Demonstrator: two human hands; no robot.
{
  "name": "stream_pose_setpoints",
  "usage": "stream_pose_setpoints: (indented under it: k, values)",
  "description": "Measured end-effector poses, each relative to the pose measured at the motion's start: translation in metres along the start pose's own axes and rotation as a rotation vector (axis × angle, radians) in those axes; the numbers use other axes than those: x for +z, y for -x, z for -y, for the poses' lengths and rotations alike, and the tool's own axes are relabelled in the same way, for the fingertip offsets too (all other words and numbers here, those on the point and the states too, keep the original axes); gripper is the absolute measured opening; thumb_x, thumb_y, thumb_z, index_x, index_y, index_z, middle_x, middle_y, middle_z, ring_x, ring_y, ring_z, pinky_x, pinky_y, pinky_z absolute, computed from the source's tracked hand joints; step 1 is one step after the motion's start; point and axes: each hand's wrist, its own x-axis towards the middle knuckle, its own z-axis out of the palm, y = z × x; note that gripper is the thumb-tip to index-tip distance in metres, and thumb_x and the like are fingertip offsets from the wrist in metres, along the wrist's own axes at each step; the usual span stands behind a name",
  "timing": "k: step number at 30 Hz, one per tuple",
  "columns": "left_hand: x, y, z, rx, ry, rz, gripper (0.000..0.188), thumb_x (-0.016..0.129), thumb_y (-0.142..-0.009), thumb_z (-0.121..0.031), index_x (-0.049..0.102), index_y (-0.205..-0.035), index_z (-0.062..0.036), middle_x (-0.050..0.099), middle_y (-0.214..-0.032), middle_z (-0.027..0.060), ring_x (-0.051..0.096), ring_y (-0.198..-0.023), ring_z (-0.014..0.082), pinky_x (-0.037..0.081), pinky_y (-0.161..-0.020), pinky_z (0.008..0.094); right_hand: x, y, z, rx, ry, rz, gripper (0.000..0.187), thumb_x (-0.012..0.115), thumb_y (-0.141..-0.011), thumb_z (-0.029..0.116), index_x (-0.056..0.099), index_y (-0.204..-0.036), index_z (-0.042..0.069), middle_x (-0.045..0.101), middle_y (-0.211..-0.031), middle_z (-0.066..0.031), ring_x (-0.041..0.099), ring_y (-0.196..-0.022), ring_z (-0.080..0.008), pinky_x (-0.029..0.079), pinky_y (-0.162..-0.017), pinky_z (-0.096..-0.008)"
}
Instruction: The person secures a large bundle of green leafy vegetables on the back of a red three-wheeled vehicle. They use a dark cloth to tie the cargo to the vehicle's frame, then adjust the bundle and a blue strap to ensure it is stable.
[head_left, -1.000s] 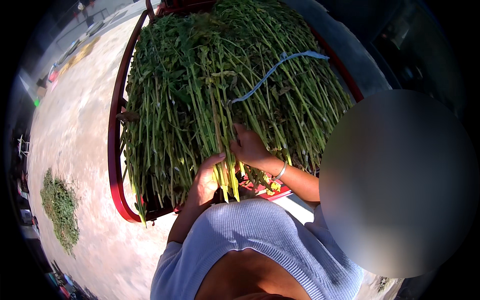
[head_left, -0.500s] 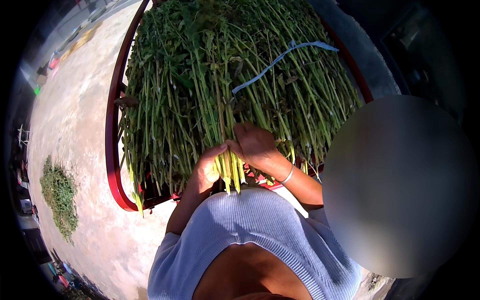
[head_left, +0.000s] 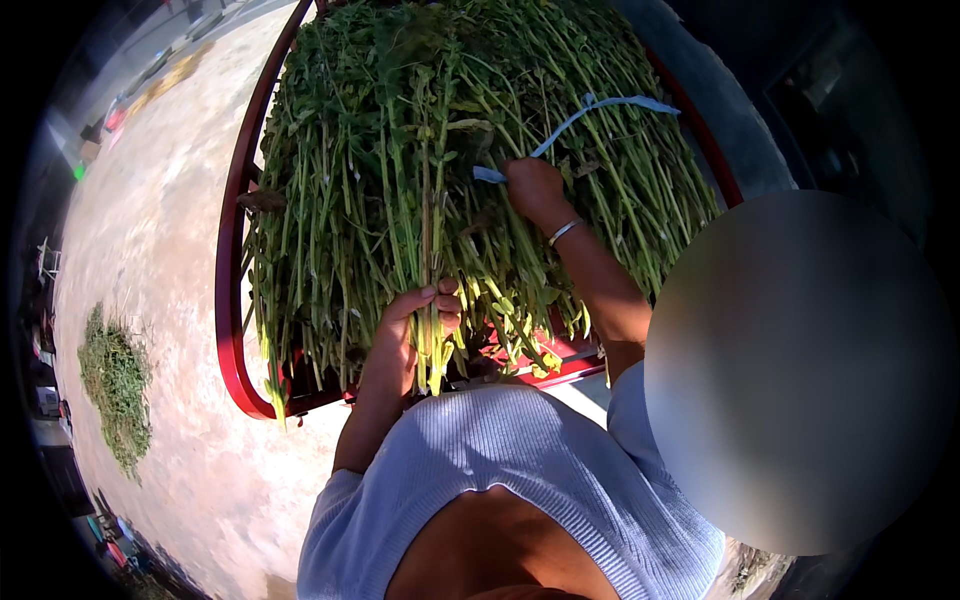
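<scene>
My left hand [head_left: 425, 312] is closed around the cut ends of a small bunch of green plant stalks [head_left: 430, 235], close to my body. Further out and to the right, my right hand [head_left: 537, 190] is closed on a blue strip [head_left: 575, 118], a flat ribbon-like tie. One short end of the strip sticks out left of the fist, and the rest runs up and right over the stalks. Beneath both hands spreads a thick layer of leafy stalks [head_left: 330, 230], their cut ends toward me.
A red metal frame [head_left: 228, 300] borders the stalks on the left, right and near side. On the pale concrete ground [head_left: 180, 250] to the left lies a small heap of greenery [head_left: 115, 385]. A blurred round patch covers the right side of the view.
My right hand has left the stalk bunch, moved up and right, and taken hold of the blue strip. My left hand keeps its hold on the stalks, shifted slightly left.
</scene>
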Motion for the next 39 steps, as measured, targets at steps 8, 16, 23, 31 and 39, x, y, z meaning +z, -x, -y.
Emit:
stream_pose_setpoints:
  k: [8,16,23,31,39]
  values:
    - [0.014,0.023,-0.014,0.056,0.115,0.021,0.024,0.058,-0.080,-0.006,0.042,-0.096,-0.0006,0.043,-0.077,0.0014,0.047,-0.074,0.0089,0.042,-0.064,0.0232,-0.093,0.037,-0.047,0.068,0.135,0.119,0.008,0.063,-0.073,0.005,0.065,-0.081,0.002,0.062,-0.073,-0.0158,0.063,-0.067,-0.0328,0.052,-0.057,-0.0434]
    - [0.025,0.021,-0.018,0.063,0.103,-0.002,0.028,0.057,-0.080,-0.004,0.041,-0.102,0.0006,0.043,-0.087,0.0041,0.047,-0.075,0.0105,0.043,-0.065,0.0249,-0.097,0.084,-0.043,-0.011,0.147,0.207,0.025,0.060,-0.070,0.004,0.068,-0.092,0.011,0.058,-0.095,-0.0165,0.059,-0.081,-0.0331,0.051,-0.069,-0.0417]
    - [0.018,0.021,-0.019,0.018,0.152,0.020,0.032,0.058,-0.079,-0.003,0.040,-0.106,0.0019,0.044,-0.089,0.0055,0.048,-0.076,0.0120,0.045,-0.064,0.0266,-0.049,0.005,-0.013,0.038,-0.155,-0.060,0.019,0.055,-0.074,-0.001,0.061,-0.092,-0.001,0.058,-0.086,-0.0192,0.058,-0.080,-0.0364,0.049,-0.071,-0.0460]
    - [0.011,0.029,-0.028,0.035,0.170,0.050,0.037,0.053,-0.083,-0.004,0.038,-0.117,0.0001,0.046,-0.090,0.0047,0.049,-0.075,0.0115,0.044,-0.064,0.0263,0.014,-0.034,-0.040,0.352,-0.122,0.058,0.014,0.059,-0.081,0.013,0.063,-0.079,-0.001,0.060,-0.074,-0.0199,0.059,-0.068,-0.0355,0.050,-0.058,-0.0485]
    - [0.007,0.034,-0.032,0.068,0.131,0.023,0.042,0.054,-0.082,-0.003,0.038,-0.121,0.0017,0.047,-0.090,0.0054,0.048,-0.075,0.0112,0.043,-0.063,0.0255,-0.053,0.063,-0.009,0.151,-0.083,-0.054,0.018,0.057,-0.079,0.018,0.059,-0.072,0.001,0.057,-0.065,-0.0202,0.056,-0.061,-0.0399,0.046,-0.056,-0.0495]
